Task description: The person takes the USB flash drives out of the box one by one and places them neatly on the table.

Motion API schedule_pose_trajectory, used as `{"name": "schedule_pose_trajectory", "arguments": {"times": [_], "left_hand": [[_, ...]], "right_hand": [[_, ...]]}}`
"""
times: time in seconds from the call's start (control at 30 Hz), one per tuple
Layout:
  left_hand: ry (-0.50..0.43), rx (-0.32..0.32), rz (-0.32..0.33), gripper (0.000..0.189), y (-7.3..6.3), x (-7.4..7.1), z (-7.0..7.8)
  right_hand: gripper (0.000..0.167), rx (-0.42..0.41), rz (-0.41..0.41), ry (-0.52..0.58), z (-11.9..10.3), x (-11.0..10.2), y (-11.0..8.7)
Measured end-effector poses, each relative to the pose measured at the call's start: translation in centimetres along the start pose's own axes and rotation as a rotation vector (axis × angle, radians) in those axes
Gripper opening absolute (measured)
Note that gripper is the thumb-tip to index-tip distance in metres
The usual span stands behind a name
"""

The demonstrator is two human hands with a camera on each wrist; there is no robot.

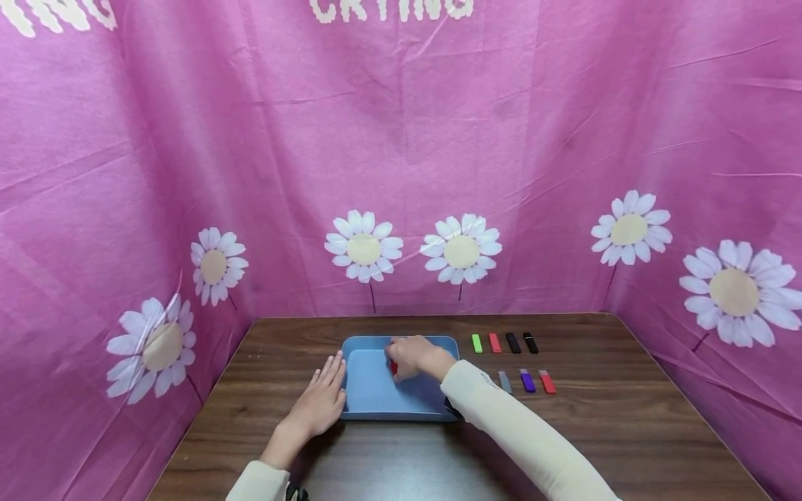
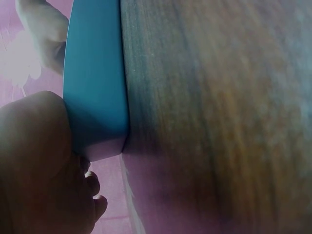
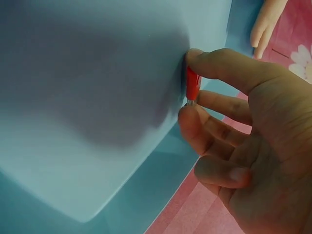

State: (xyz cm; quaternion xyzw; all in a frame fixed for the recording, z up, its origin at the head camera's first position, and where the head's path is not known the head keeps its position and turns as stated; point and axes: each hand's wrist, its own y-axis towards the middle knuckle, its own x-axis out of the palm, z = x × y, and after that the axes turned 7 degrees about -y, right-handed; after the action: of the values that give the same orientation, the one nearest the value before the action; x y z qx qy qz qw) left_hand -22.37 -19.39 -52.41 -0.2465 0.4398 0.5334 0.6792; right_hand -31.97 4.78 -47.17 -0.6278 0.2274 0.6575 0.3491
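A shallow blue tray (image 1: 370, 393) lies on the wooden table, its side wall (image 2: 95, 73) close up in the left wrist view. Over the tray's floor my right hand (image 1: 412, 356) pinches a small red USB flash drive (image 3: 193, 84) between thumb and fingertips, low against the surface. One end of the drive looks clear. My left hand (image 1: 318, 402) touches the tray's left edge with its fingers straight. Right of the tray, a purple flash drive (image 1: 528, 380), a red one (image 1: 548, 382) and a grey one (image 1: 505, 381) form the nearer row.
Farther back on the right stand a green flash drive (image 1: 477, 344), another red one (image 1: 495, 343) and two black ones, one of them a black drive (image 1: 513, 343). A pink cloth (image 1: 401, 139) with daisies hangs around the table's back and sides. Wooden tabletop (image 1: 276, 362) shows around the tray.
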Motion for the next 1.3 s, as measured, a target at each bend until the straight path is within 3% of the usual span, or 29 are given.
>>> {"name": "schedule_pose_trajectory", "arguments": {"times": [0.47,0.63,0.8,1.3], "left_hand": [[0.03,-0.029,-0.031,0.06,0.0,-0.3,0.6],[0.01,-0.018,-0.011,0.061,-0.1,-0.2,0.4],[0.04,-0.042,-0.039,0.06,0.0,-0.4,0.6],[0.032,-0.038,-0.041,0.061,0.0,-0.8,0.8]], "right_hand": [[0.048,-0.023,0.05,0.039,1.0,-0.7,-2.4],[0.048,-0.028,0.087,0.04,1.6,-0.8,-3.4],[0.046,-0.027,0.133,0.051,2.3,-0.9,-4.4],[0.041,-0.022,0.173,0.119,4.4,-1.1,-7.5]]}}
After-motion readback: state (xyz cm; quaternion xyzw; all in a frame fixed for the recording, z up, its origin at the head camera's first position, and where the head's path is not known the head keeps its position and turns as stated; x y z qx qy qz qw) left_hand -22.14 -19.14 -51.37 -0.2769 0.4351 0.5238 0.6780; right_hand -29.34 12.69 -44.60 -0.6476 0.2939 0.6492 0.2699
